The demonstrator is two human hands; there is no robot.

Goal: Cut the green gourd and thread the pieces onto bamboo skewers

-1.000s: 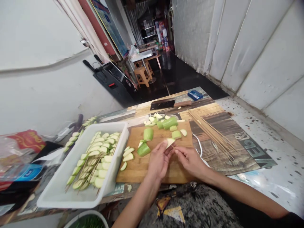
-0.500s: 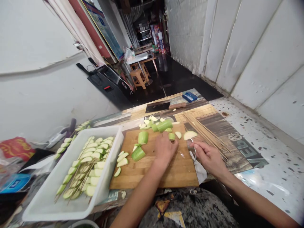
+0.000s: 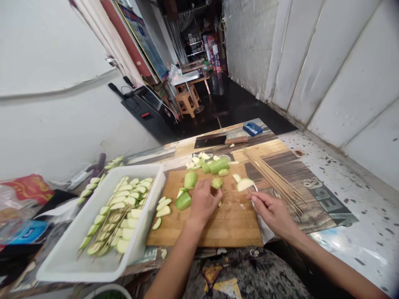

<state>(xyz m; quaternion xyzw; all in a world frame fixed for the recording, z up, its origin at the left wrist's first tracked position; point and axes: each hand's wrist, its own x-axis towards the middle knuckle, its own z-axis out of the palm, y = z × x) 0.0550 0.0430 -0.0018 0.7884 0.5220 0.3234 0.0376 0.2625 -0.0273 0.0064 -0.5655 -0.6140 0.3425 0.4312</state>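
Observation:
My left hand (image 3: 202, 201) is closed over the cutting board (image 3: 174, 230), its fingertips and thumb around a short zucchini chunk (image 3: 216, 182). Larger zucchini pieces (image 3: 190, 180) lie just left of those fingers. My right hand (image 3: 272, 211) pinches a thin, silver-looking tool (image 3: 255, 188) at the board's right edge; its full shape is hidden by the fingers. Close to its tip is a pale half-round zucchini slice (image 3: 245, 184); how the two are joined does not show. More cut slices (image 3: 164, 211) rest on the board's left side.
A white tub (image 3: 56, 255) at left contains skewered zucchini slices. Loose bamboo skewers (image 3: 274, 180) lie right of the board. Behind it are longer zucchini pieces (image 3: 220, 165), a cleaver (image 3: 210, 141) and a blue packet (image 3: 252, 128). A grey wall flanks the right side.
My left hand has drawn the zucchini chunk a little to the left across the board. My right hand has shifted slightly left and down, the half-round slice moving along with it.

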